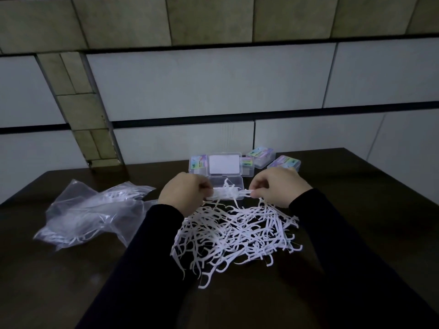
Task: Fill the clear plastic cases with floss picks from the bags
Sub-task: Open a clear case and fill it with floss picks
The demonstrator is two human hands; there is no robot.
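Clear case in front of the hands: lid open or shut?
Open. The clear case's lid stands raised behind its tray, and both hands, left and right, hold a bundle of floss picks over it.

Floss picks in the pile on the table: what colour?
White, the whole pile of floss picks; clearest in the head view.

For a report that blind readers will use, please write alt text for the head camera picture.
Two hands, the left hand and the right hand, hold a small bunch of floss picks over an open clear case on a dark table. A loose pile of picks lies nearer; a plastic bag lies left, closed cases behind.
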